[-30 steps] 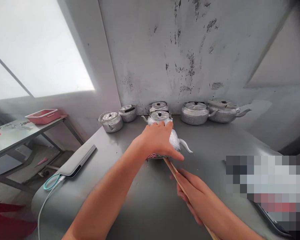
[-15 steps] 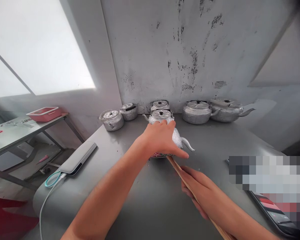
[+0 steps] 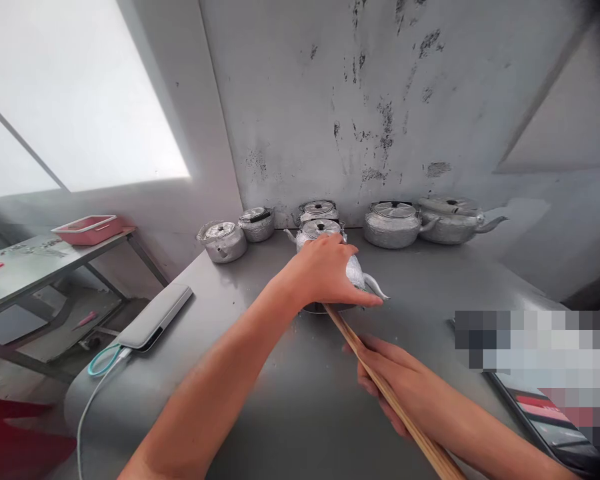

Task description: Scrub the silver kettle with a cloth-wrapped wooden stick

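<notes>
Kettle (image 3: pixel 354 272) at 12 o'clock, our left hand (image 3: pixel 325 273) wide over it, can't tell if gripping. Right hand (image 3: pixel 393 363) holds stick (image 3: pixel 415 430); red-green patch just vanished, so we've probably shifted something.

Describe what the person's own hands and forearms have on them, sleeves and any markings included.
The left hand and right hand are both ungloved. No sleeve covers the visible forearms, and no watch or bracelet shows on either wrist. I see no rings or markings, though some fingers are partly hidden.
</notes>
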### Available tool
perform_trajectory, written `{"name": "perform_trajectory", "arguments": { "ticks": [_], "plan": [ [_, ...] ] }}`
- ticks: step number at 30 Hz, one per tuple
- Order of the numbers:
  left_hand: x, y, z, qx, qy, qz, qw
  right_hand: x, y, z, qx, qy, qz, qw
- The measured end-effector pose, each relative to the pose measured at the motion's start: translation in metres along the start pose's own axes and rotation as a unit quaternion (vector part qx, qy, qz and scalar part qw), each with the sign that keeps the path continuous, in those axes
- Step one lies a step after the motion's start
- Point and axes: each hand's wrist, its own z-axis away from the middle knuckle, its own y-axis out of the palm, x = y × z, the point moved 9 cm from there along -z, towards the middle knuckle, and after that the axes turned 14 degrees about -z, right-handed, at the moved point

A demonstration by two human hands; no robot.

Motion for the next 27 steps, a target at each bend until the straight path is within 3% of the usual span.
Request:
{"name": "perform_trajectory", "arguments": {
  "ticks": [6,14,18,27],
  "plan": [
    [-0.001,0.006,0.000,0.009,-0.009,-0.053,0.999,-0.002,0.001,0.001,0.005,0.007,0.000,1.000],
    [0.013,0.008,0.002,0.034,-0.030,-0.011,0.999,0.003,0.002,0.003,-0.019,-0.043,0.013,0.999],
    [0.013,0.010,0.003,0.051,-0.037,0.003,0.998,-0.001,0.005,0.003,-0.028,-0.023,0.005,0.999],
    [0.005,0.011,0.010,0.097,0.000,0.016,0.995,0.001,0.001,0.004,-0.047,-0.046,0.023,0.998]
  ]
}}
